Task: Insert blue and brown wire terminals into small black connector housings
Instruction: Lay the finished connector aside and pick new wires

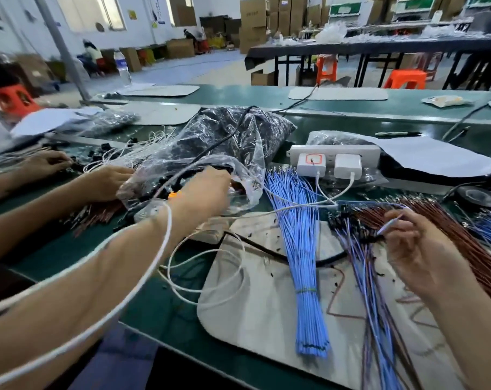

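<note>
Left hand (203, 192) is reached into the mouth of a clear plastic bag (247, 167) of black connector housings (210, 130), lying left of centre on the bench (154, 311). The fingertips are hidden by plastic, so the grip cannot be told. A single blue wire (390, 223) is pinched between thumb and fingers of the right hand (416, 249), above the right side of a grey mat (252, 305). A bundle of blue wires (300, 249) is laid across the mat's middle, and brown wires (469, 243) are spread at the bench's right edge. A white power strip (334, 150) is set behind the bundle.
</note>
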### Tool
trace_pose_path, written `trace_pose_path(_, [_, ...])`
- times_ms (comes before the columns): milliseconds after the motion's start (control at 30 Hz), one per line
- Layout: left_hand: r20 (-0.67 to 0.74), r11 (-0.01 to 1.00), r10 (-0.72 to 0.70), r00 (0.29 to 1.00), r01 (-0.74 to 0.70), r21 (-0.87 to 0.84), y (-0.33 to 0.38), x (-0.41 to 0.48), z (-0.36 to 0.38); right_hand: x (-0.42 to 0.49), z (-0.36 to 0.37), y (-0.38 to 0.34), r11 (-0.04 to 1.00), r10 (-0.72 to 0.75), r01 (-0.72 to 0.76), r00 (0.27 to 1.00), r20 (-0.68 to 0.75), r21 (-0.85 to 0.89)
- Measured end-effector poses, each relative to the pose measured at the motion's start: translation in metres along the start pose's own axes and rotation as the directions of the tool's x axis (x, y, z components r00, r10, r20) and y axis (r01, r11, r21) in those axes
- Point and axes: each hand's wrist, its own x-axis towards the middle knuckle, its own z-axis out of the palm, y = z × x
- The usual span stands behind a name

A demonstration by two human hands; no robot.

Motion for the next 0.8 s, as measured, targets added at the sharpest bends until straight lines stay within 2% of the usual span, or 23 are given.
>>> trace_pose_path(100, [0.151,0.977,-0.076,0.986,0.044,0.208,-0.018,0.022,0.006,-0.008,0.009,0.006,0.996,0.073,-0.066,0.991,0.114,-0.064])
trace_pose_path(200, [0.206,0.940,-0.129,0.970,0.054,0.336,-0.022,0.037,0.027,-0.011,0.008,0.007,0.993,0.081,-0.059,0.968,0.236,-0.101])
trace_pose_path(267, [0.205,0.918,-0.156,0.966,0.065,0.392,-0.022,0.046,0.035,-0.009,0.003,0.001,0.991,0.120,-0.131,0.931,0.345,0.010])
trace_pose_path(300, [0.213,0.905,-0.179,0.960,0.076,0.419,-0.022,0.050,0.037,-0.010,0.003,-0.001,0.975,0.167,-0.214,0.884,0.436,0.059])
trace_pose_path(333, [0.223,0.887,-0.208,0.952,0.088,0.452,-0.022,0.052,0.038,-0.014,0.004,-0.004,0.986,0.136,-0.164,0.886,0.443,0.024])
trace_pose_path(400, [0.239,0.842,-0.263,0.935,0.102,0.530,-0.024,0.054,0.038,-0.024,-0.002,-0.024,1.000,-0.002,-0.001,0.945,0.326,0.008])
trace_pose_path(500, [0.265,0.820,-0.298,0.917,0.104,0.563,-0.031,0.057,0.040,-0.029,-0.008,-0.043,0.990,-0.033,-0.027,0.911,0.410,0.139])
trace_pose_path(600, [0.275,0.804,-0.332,0.902,0.118,0.583,-0.024,0.058,0.040,-0.022,-0.016,-0.049,0.988,-0.057,0.010,0.949,0.309,0.153])
trace_pose_path(667, [0.269,0.794,-0.297,0.916,0.081,0.602,-0.014,0.055,0.035,-0.006,-0.016,-0.037,0.986,-0.158,0.164,0.931,0.330,0.010])
trace_pose_path(733, [0.256,0.816,-0.178,0.950,-0.003,0.578,-0.005,0.046,0.024,0.000,-0.015,-0.022,0.920,-0.267,0.322,0.932,0.245,-0.223])
trace_pose_path(800, [0.280,0.840,-0.009,0.960,-0.144,0.522,0.007,0.031,0.006,0.000,-0.010,-0.008,0.872,-0.301,0.360,0.928,0.217,-0.331])
